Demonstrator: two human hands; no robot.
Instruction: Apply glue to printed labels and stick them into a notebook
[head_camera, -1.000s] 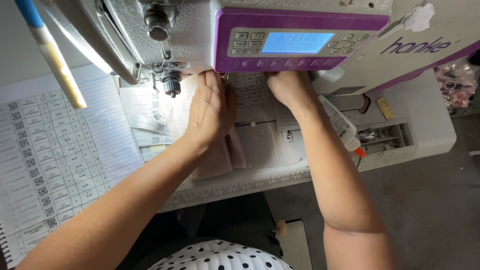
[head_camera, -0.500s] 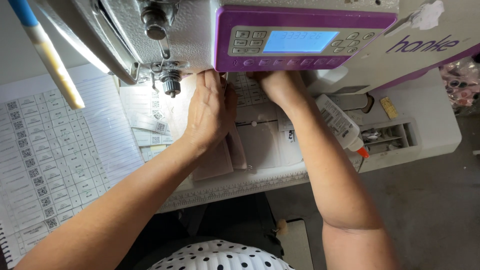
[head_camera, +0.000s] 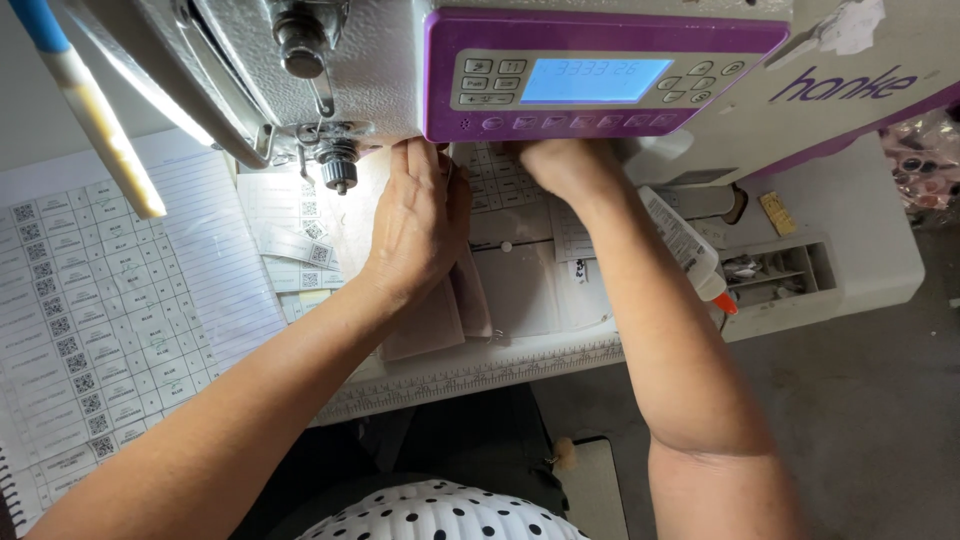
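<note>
The left hand (head_camera: 418, 225) lies flat, fingers together and stretched out, pressing down on a piece of pale pink fabric (head_camera: 440, 318) on the bed of the sewing machine (head_camera: 330, 60); it clasps nothing, only pins the cloth with the palm. The fabric runs from under that hand back toward the table's front edge, where its folded end shows. The fingertips reach up beside the needle and presser foot (head_camera: 335, 170), just right of them.

The right hand (head_camera: 565, 165) is close by on the right, tucked under the machine's purple control panel (head_camera: 600, 75); its fingers are mostly hidden there, so whether it grips or merely rests on the cloth cannot be told.

Beside the right forearm lies a white glue bottle with an orange tip (head_camera: 685, 245), and beyond it a small compartment tray (head_camera: 785, 270) set in the white table (head_camera: 870, 220). To the left are sheets of printed labels (head_camera: 90, 320), and a ruler strip (head_camera: 470, 370) edges the table front.
</note>
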